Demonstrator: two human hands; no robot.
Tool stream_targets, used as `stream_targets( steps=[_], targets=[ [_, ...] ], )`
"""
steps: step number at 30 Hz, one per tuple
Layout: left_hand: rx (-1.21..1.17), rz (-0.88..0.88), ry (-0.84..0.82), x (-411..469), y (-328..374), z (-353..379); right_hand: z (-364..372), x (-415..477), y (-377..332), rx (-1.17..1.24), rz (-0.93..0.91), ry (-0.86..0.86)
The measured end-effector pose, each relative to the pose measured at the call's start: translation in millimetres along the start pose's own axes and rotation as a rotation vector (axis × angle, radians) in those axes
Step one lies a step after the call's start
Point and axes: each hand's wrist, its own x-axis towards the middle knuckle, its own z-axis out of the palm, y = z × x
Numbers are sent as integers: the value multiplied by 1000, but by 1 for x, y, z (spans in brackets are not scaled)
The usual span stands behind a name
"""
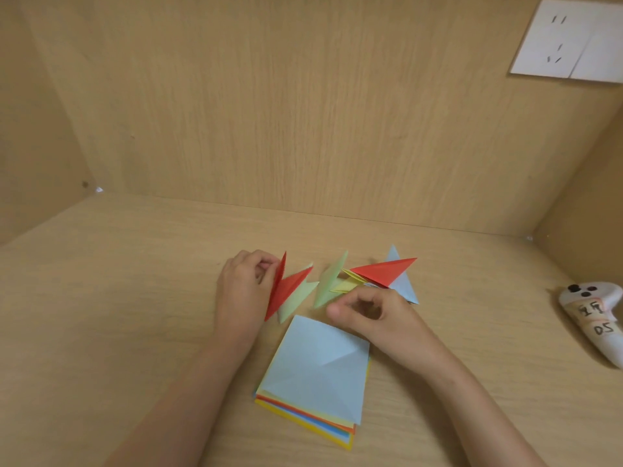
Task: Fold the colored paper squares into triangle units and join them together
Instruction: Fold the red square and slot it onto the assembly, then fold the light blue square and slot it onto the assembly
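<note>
1. Since we're at the joining stage by the look of it, we're holding one chunk per hand. Our left grip [242, 291] is pinching the red-and-green pair [293, 293] by its upright red flap, fingers curled round the far edge. That's leaving the pair standing tilted with its near tips down on the surface [118, 298].
2. Our right grip [371, 315] is curling thumb and fingers at the near edge of the bigger cluster [381, 274], which is green, yellow, red and blue units fanned together. It looks like it's pinching the green/yellow part, but the knuckles are hiding the exact contact, so we're not swearing to it.
3. Why like this? We're guessing each grip is steadying its own piece so a point on one can slide into a fold on the other.
4. Relative to the grips, the pair is sitting just right of the left grip and touching it. The cluster is lying just beyond the right grip and fanning off to the right. The two pieces are near each other but not touching.
5. The stack of paper squares [317, 372], creased blue one on top, is lying closer to us between our forearms, with the right wrist crossing over its far corner. Handy for folding more units, we're thinking.
6. Off to the right a white controller [593, 318] is lying well apart from everything.
</note>
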Motion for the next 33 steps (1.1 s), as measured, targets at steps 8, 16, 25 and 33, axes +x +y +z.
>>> stream_targets(
  steps=[8,16,25,33],
  targets=[
    [-186,36,181,-2,22,-12,7,0,6,-351,-88,-191],
    [-192,300,15,-13,37,-12,10,1,4,-234,-68,-137],
    [-238,314,-239,-14,34,-4,7,2,1,-73,-63,93],
    [-324,208,-301,-18,39,-10,-1,2,-4,317,12,211]
  ],
)
